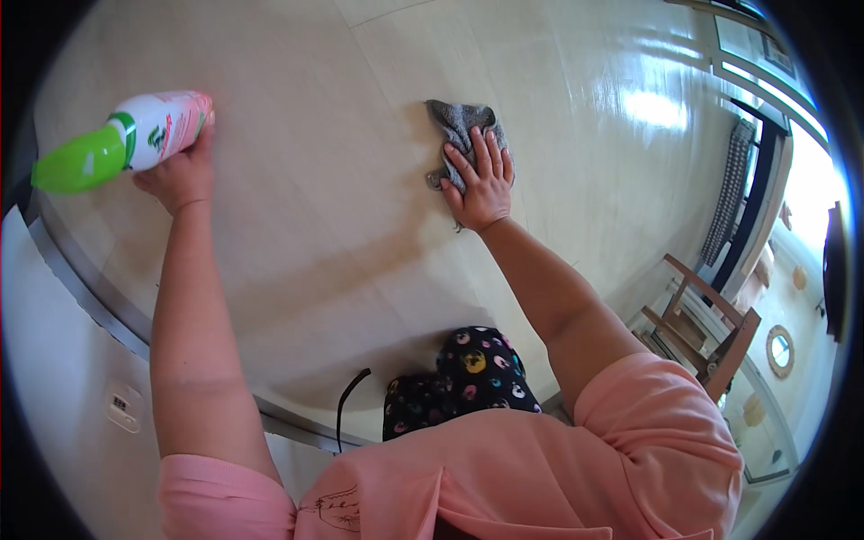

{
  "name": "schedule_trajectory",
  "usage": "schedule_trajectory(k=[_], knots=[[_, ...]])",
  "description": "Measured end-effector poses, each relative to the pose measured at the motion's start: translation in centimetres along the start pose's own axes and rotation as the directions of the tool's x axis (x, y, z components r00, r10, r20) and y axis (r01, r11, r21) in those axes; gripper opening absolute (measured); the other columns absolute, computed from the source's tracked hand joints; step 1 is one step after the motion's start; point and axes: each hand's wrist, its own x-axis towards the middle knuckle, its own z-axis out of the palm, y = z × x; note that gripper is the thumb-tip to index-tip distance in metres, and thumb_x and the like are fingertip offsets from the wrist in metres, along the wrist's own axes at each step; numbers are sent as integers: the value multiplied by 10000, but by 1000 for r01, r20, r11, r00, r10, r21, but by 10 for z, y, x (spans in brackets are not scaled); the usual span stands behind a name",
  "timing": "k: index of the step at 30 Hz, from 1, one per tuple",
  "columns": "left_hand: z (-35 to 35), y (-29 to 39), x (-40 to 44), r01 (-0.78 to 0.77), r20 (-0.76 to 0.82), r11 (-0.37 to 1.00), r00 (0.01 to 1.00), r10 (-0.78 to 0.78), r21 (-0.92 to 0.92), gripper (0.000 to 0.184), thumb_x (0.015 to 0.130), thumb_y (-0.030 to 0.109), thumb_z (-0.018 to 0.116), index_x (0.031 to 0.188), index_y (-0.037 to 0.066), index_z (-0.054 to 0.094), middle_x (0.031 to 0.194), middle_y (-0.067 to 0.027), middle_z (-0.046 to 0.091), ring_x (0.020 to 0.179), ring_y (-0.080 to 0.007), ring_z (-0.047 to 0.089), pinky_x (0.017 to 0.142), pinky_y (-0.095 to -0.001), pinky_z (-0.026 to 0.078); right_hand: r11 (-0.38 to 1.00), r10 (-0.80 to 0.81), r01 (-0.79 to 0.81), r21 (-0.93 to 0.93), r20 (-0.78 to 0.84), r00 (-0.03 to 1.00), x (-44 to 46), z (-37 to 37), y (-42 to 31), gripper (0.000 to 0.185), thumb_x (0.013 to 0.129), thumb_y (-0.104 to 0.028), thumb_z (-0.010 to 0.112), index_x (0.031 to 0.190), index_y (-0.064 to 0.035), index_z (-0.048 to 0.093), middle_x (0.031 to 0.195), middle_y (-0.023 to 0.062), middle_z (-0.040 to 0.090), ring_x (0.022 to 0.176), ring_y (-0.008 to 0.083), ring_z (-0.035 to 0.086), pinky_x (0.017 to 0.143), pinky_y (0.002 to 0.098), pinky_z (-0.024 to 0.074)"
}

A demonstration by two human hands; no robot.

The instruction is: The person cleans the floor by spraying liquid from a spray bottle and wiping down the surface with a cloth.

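My left hand [186, 175] is closed around a white and pink bottle [162, 129] with a large green cap. The bottle is tilted onto its side, its cap toward the left; most of my fingers are hidden behind it. My right hand [484, 187] lies flat on a crumpled grey cloth [461, 117], fingers stretched out and slightly apart. The cloth rests on the pale floor [315, 180], its edges showing past my fingertips and beside my thumb.
A white wall with a socket [124, 407] and grey skirting [85, 283] runs along the left. My knees in dark patterned trousers [477, 369] are below. A black cord [346, 400] lies near them. Wooden furniture [720, 333] stands at the right, with bright light beyond.
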Motion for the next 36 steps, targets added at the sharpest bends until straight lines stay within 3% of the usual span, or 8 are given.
schedule_trajectory(k=[10, 16, 22, 24, 26, 30, 32, 36], knots=[[-2, 10, -1, 38, -177, 987, 982, -65, -155, 946, 664, 810, 628, 1272, 87, 583, 1387, -168, 479, 1371, -332, 337, 1062, -665, 223, 999, -33, 33, -4, -102, 994, -1, 10, 1, 545, 902, -479, 537, 1426, -346, 465, 1581, 102, 280, 1465, 335, 218, 1163, 547, 140], [-47, 46, -209, 268, 61, 939, 956, -287, 217, 1088, 626, 783, 671, 1412, 69, 436, 1490, -147, 375, 1418, -349, 271, 1033, -731, 231, 996, -81, 84, 3, -212, 974, -7, 28, -7, 524, 951, -475, 463, 1444, -295, 446, 1581, 93, 291, 1466, 308, 233, 1174, 512, 178], [-93, 109, -456, 332, 252, 631, 943, -217, -701, 905, 563, 494, 885, 1285, 99, 507, 1191, -55, 591, 1120, -255, 550, 995, -508, 383, 983, -183, 184, -2, -55, 982, -185, 69, 6, 555, 950, -440, 506, 1469, -263, 418, 1601, 73, 253, 1465, 303, 245, 1159, 535, 191], [-102, 114, -490, 396, 520, 914, 801, -296, -90, 942, 730, 556, 722, 1479, 131, 340, 1518, -117, 327, 1441, -389, 169, 1131, -682, 63, 984, -179, 178, 24, 47, 983, -240, 69, 15, 598, 942, -450, 518, 1492, -259, 382, 1616, 65, 212, 1485, 294, 195, 1173, 520, 169], [-129, 129, -483, 361, 380, 933, 861, -338, 12, 1163, 573, 540, 870, 1479, 105, 284, 1491, -82, 368, 1420, -275, 256, 1114, -611, 219, 980, -198, 198, 17, 114, 973, -256, 45, 24, 628, 940, -465, 524, 1505, -246, 359, 1626, 60, 176, 1492, 285, 168, 1182, 497, 160], [-215, 108, -462, 133, 730, 975, 646, -223, 180, 1130, 658, 588, 807, 1512, 86, 264, 1522, -134, 360, 1433, -297, 286, 1119, -614, 256, 961, -274, 241, 136, 346, 897, -253, -11, 50, 577, 935, -441, 559, 1446, -194, 454, 1521, 123, 378, 1416, 308, 332, 1142, 435, 285], [-264, 94, -460, 64, 916, 992, 382, -125, 109, 947, 729, 538, 787, 1450, 63, 400, 1467, -155, 438, 1347, -307, 434, 1101, -530, 344, 951, -289, 218, 221, 371, 883, -257, -38, 60, 549, 935, -420, 573, 1418, -174, 491, 1462, 142, 463, 1376, 319, 398, 1117, 417, 334], [-438, 128, -469, 463, 608, 399, 661, 440, -791, 548, 907, 291, 691, 1337, 3, 511, 1266, -123, 566, 1159, -224, 565, 1001, -359, 452, 755, -274, -27, 655, 353, 895, -312, -72, 63, 426, 965, -299, 577, 1332, -86, 560, 1263, 120, 625, 1204, 227, 564, 1018, 343, 431]])
